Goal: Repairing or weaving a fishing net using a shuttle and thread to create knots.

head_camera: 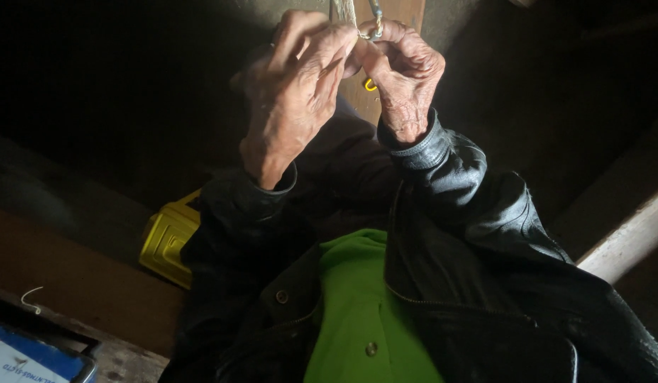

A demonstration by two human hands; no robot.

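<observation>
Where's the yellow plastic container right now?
In the head view, the yellow plastic container sits low on the left, on the dark floor beside the black jacket sleeve, below the left hand.

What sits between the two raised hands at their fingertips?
In the head view, pale twisted fibre strands, pinched by both the left hand and the right hand.

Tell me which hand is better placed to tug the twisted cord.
Probably the right hand: its fingertips pinch at the lower end of the twisted cord. The left hand grips the pale strands beside it instead.
</observation>
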